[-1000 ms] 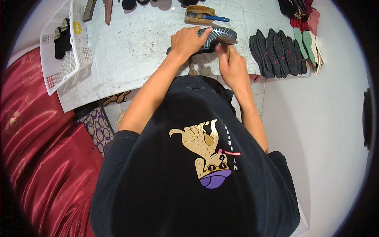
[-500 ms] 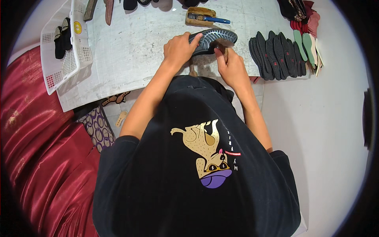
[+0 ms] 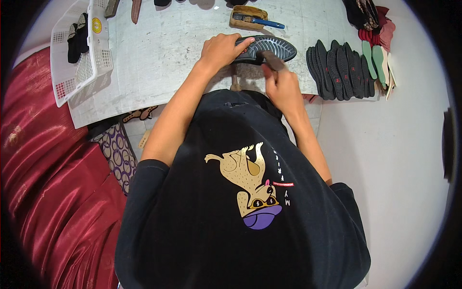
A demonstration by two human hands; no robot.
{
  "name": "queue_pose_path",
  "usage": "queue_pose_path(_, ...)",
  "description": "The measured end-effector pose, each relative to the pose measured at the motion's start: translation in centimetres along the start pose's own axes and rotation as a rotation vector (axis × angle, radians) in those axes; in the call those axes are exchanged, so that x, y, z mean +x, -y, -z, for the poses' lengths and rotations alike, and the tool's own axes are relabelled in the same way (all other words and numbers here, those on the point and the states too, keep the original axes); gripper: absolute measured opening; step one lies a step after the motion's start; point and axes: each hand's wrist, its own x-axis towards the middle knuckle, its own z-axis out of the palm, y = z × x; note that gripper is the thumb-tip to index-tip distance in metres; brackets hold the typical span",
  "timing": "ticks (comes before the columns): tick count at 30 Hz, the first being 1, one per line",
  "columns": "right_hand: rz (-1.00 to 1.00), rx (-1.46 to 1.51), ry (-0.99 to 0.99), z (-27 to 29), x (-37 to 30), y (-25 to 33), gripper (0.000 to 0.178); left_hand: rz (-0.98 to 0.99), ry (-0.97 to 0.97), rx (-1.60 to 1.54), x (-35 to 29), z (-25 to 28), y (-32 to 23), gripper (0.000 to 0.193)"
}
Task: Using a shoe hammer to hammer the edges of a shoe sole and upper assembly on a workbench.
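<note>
A black shoe lies sole up, its ridged grey tread showing, above a narrow upright post at the table's near edge. My left hand is closed around its left end, the thumb pressed on the sole. What supports the shoe underneath is hidden. In my right hand is a hammer with a dark, worn head, held over the near edge of the sole; most of its handle is hidden by my fingers. Whether the head touches the sole, I cannot tell.
A wooden box with a blue-handled brush stands beyond the shoe. Several black soles stand in a row at right, beside green insoles. At left is a white plastic basket with dark shoes.
The shoe and my left hand have shifted slightly, showing more of the sole's left part. The hammer has tilted in my right hand, which has moved a little right and down.
</note>
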Motion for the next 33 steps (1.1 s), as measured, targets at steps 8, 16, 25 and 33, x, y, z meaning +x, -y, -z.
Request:
queue_pose_path(8, -0.019, -0.07, 0.091, -0.3, 0.1, -1.4, 0.028, -0.106, 0.027, 0.061, 1.2, 0.2, -0.3, 0.06)
queue_pose_path(16, 0.006, -0.104, 0.125, -0.1, 0.8, -1.5, 0.025, -0.166, 0.003, 0.049, 1.6, -0.1, -0.3, 0.06)
queue_pose_path(25, -0.089, -0.12, 0.205, 1.2, 1.4, 0.6, 0.026, -0.285, 0.083, 0.079, 2.5, 0.2, -0.2, 0.06)
queue_pose_path(33, -0.093, -0.13, 0.198, 0.5, 2.3, -0.3, 0.033, -0.226, 0.098, 0.066, 3.0, 1.4, -0.6, 0.057)
